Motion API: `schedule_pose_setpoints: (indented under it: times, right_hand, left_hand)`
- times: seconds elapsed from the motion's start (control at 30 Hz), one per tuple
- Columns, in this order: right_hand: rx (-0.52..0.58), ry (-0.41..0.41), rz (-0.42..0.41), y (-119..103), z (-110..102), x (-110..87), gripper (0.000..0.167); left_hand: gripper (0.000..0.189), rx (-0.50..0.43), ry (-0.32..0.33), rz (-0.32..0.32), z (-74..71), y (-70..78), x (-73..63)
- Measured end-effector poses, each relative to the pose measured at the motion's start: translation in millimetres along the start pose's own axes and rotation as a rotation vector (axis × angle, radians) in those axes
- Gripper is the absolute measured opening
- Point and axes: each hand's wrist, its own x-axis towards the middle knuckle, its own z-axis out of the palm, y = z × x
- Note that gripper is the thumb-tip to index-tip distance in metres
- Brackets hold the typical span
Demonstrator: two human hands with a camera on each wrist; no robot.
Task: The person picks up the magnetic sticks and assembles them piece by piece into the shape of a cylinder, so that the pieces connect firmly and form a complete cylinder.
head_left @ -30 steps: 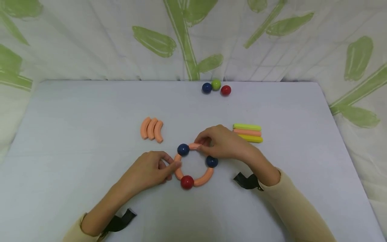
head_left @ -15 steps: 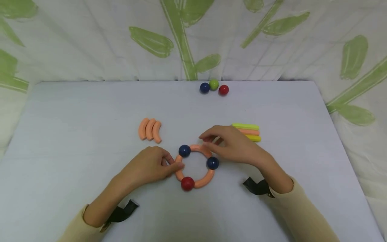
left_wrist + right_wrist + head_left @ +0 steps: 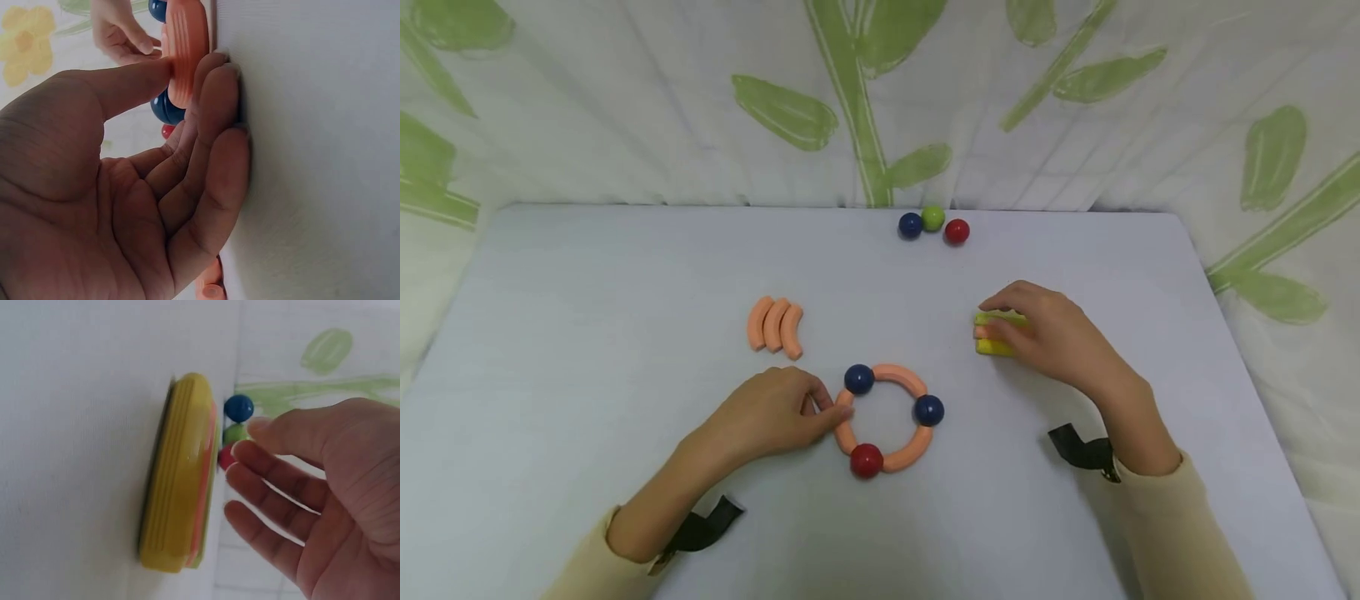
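curved orange piece at left of ring, lower centre of frame, pinched by left hand. right hand, fingers loosely parted, held over straight sticks right of frame centre; nothing gripped.

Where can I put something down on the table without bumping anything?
There's wide bare table left of the three loose curved pieces, and another bare patch between the ring and the three balls at the back. It's crowded at the ring, where the left hand holds a curved piece, and at the straight sticks under the right hand.
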Motion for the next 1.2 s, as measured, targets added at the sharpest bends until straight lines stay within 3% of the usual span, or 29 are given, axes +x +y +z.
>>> schedule_pose_setpoints:
  times: [0.33, 0.63, 1.03, 1.2]
  right_hand:
    - [-0.109, -0.071, 0.092, 11, -3, 1.4, 0.031]
    - [-0.111, -0.070, 0.105, 15, -3, 0.7, 0.031]
    - [-0.080, -0.026, 0.059, 21, 0, 3.6, 0.029]
    - [-0.072, 0.060, 0.034, 17, -2, 2.0, 0.034]
  left_hand:
    - [0.036, -0.019, 0.000, -0.012, 2.9, -3.1, -0.6]
    - [0.031, -0.077, 0.074, -0.008, 10.0, -1.5, -1.1]
    - [0.033, -0.198, 0.116, -0.030, 14.0, -10.8, -0.7]
    - [0.033, -0.216, 0.104, -0.015, 14.0, -11.6, 0.3]
